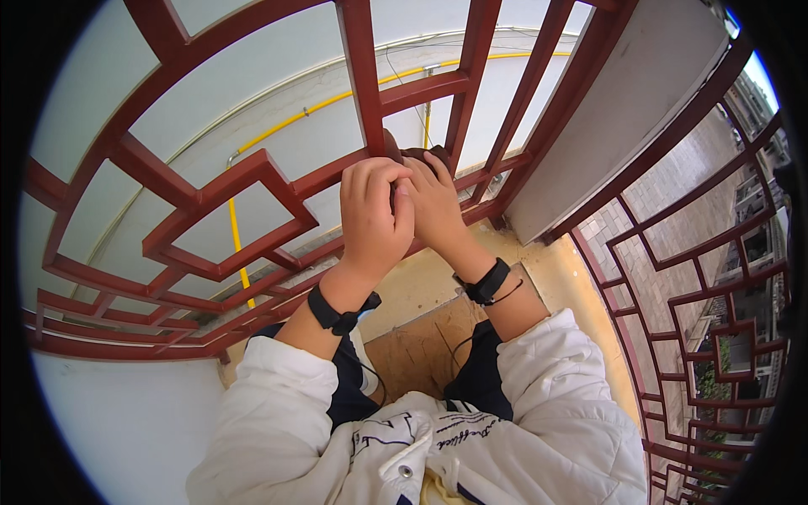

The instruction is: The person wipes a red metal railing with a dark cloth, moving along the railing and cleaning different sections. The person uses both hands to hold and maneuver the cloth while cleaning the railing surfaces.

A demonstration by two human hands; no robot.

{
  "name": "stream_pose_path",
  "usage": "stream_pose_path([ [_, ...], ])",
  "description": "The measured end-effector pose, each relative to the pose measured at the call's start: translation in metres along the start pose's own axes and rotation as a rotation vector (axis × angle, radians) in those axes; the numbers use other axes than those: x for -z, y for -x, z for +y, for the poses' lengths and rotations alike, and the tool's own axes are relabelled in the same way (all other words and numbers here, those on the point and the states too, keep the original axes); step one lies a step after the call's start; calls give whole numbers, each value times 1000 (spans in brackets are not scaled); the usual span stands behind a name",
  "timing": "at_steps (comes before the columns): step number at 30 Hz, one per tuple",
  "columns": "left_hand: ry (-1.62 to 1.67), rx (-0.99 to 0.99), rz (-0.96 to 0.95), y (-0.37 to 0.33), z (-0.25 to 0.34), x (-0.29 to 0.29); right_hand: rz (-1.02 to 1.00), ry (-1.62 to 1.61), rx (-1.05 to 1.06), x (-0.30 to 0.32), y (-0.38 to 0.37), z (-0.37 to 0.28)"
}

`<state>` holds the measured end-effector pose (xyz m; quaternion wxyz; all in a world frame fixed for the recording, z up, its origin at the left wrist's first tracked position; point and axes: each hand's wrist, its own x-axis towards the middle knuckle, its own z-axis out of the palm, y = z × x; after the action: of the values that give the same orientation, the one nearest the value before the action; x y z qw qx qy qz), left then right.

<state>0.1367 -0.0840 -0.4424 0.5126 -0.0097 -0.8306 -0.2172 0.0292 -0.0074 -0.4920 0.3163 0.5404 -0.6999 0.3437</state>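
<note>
Both my hands are raised together against a dark red wooden lattice screen (252,172). My left hand (374,215) is curled into a fist, its fingers wrapped over the top. Pressed against it, my right hand (436,206) curls its fingers around a small dark brown object (414,154) that sits where the lattice bars meet. Most of that object is hidden by my fingers, so its kind is unclear. Each wrist carries a black band with a thin cable. White jacket sleeves are pushed up my forearms.
A yellow pipe (278,126) runs along the pale wall behind the lattice. A white slab (623,101) stands at the upper right. Another red lattice (699,295) on the right overlooks a paved street. A plywood board (421,345) lies below my arms.
</note>
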Motion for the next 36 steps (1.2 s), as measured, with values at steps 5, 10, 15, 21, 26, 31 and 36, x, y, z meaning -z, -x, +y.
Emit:
stream_pose_path([
  [5,208,201,-68,10,4,-12,-115,390,207,22,8,43],
  [10,271,415,-311,25,3,-27,-192,452,199,22,13,42],
  [15,457,468,-354,23,11,-42,-159,606,434,58,-22,50],
  [21,868,473,-232,-15,12,-66,-198,839,557,94,-58,60],
  [26,846,689,-291,-21,6,-77,-186,712,311,69,-24,56],
  [31,261,554,-537,-16,-5,-74,-239,535,204,37,6,54],
  [36,821,803,-385,-22,9,-64,-222,628,412,62,-25,63],
])
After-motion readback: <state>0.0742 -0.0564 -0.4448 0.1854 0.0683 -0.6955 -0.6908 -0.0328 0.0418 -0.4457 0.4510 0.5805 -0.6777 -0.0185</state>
